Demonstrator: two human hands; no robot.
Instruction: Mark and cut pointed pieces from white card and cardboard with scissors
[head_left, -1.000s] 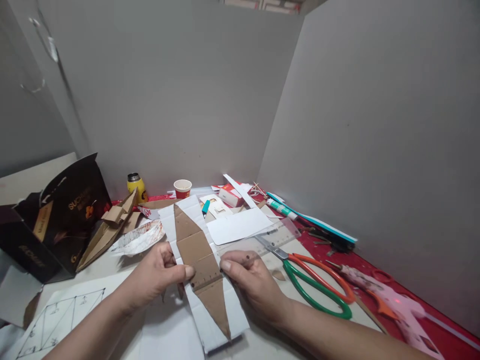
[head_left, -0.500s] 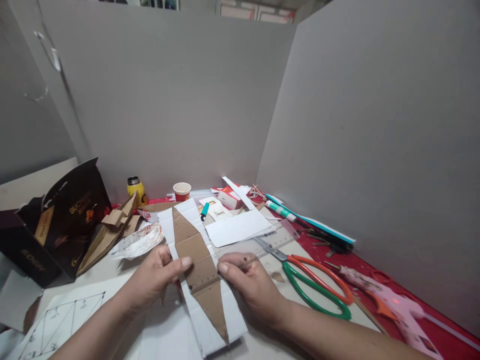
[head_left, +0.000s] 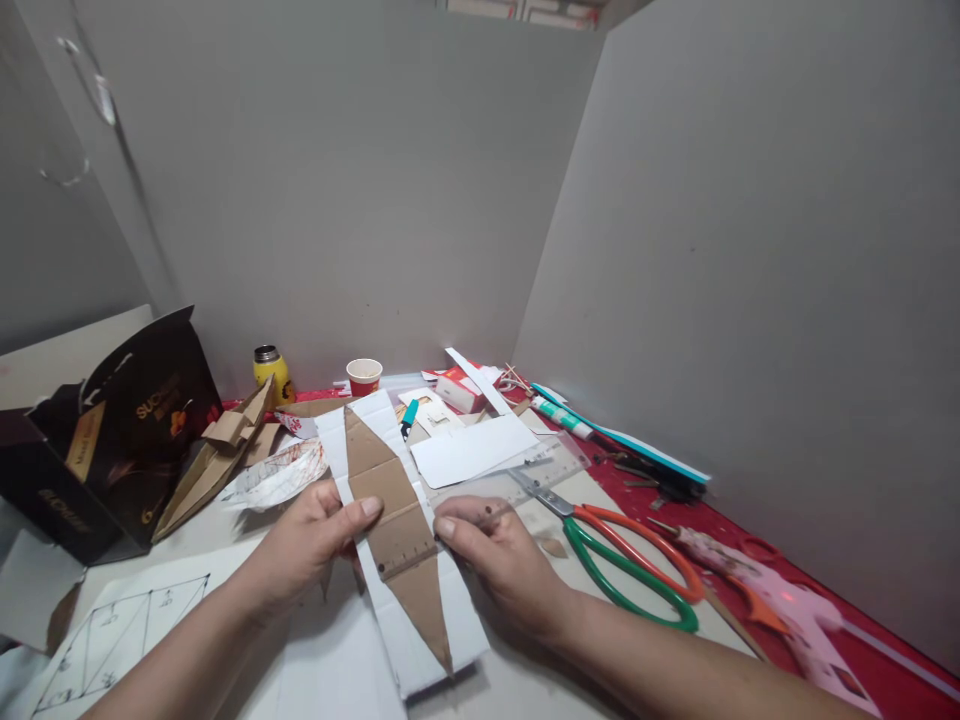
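Observation:
A long brown cardboard piece (head_left: 394, 500), pointed at both ends and marked with crease lines and small ticks, lies on top of a white card strip (head_left: 465, 620). On the left edge my left hand (head_left: 322, 530) pinches both layers, its thumb resting on the brown cardboard. My right hand (head_left: 499, 565) grips the white strip's right edge between thumb and curled fingers. Both pieces are held tilted above the table. Large scissors (head_left: 600, 545) with one orange and one green handle lie to the right of my right hand, beside a clear ruler (head_left: 555, 465).
A dark box (head_left: 150, 430) and folded cardboard boat-like shape (head_left: 217, 455) stand at left, near a yellow bottle (head_left: 271, 378). A paper cup (head_left: 364, 378) sits at the back. A pink glue gun (head_left: 802, 610) lies at right. Grey partitions (head_left: 375, 180) enclose the table.
The view has tilted and shifted slightly. Both hands keep their hold on the layered cardboard and card, which stay in nearly the same position.

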